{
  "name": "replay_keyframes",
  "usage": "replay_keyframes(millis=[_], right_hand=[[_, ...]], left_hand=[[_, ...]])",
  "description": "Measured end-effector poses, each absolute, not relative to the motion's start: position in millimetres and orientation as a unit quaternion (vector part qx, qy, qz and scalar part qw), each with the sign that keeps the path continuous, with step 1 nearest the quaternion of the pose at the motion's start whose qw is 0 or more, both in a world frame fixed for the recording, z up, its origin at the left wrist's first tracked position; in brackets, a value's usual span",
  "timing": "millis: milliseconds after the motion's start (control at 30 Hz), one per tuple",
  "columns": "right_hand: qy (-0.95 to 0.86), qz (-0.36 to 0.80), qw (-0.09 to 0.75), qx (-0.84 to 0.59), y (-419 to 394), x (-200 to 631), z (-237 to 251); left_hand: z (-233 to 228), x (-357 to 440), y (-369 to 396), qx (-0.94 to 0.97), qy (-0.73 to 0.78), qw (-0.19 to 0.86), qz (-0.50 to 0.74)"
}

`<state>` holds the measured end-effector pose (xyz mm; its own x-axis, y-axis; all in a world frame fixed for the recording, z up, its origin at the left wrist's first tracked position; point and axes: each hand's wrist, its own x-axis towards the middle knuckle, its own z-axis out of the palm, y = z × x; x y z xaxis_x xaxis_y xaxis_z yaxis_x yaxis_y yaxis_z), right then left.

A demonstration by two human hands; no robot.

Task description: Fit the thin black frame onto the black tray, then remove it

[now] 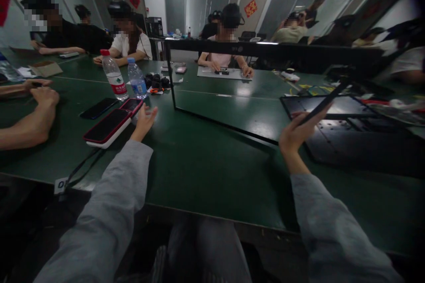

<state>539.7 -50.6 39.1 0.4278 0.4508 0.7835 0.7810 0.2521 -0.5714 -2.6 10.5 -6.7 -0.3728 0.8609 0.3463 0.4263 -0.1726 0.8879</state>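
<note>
A thin black monitor bezel (226, 132), an open rectangle with a logo on its top bar, is held up on edge over the green table. My right hand (295, 135) is closed around its right side. My left hand (144, 121) has its fingers apart and holds nothing. It is beside a red-edged phone-like device (109, 126) lying on a white block; I cannot tell whether they touch. To the right, partly behind my right hand, dark flat monitor panels (352, 141) lie on the table.
A red-capped bottle (114, 77) and a blue-capped bottle (137, 79) stand behind the device. A dark phone (98, 108) lies close by. A co-worker's hands (44, 97) rest at the left. Across the table, another person handles small parts on a grey board (207, 73). A cable (83, 168) hangs over the edge.
</note>
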Motion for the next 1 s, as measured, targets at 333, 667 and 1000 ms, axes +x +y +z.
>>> replay_keyframes(millis=[333,667,1000], right_hand=[[-0.521,-0.044,0.593,-0.613,-29.9,527.6,11.3],[-0.564,0.072,0.42,-0.707,-7.1,543.4,-23.5],[-0.587,-0.004,0.386,-0.712,-1.0,551.5,-33.9]], left_hand=[[-12.8,9.2,10.0,0.551,0.566,0.262,0.555],[-8.5,8.1,4.0,0.531,0.588,0.259,0.553],[3.2,10.2,-12.5,0.598,0.715,0.018,0.361]])
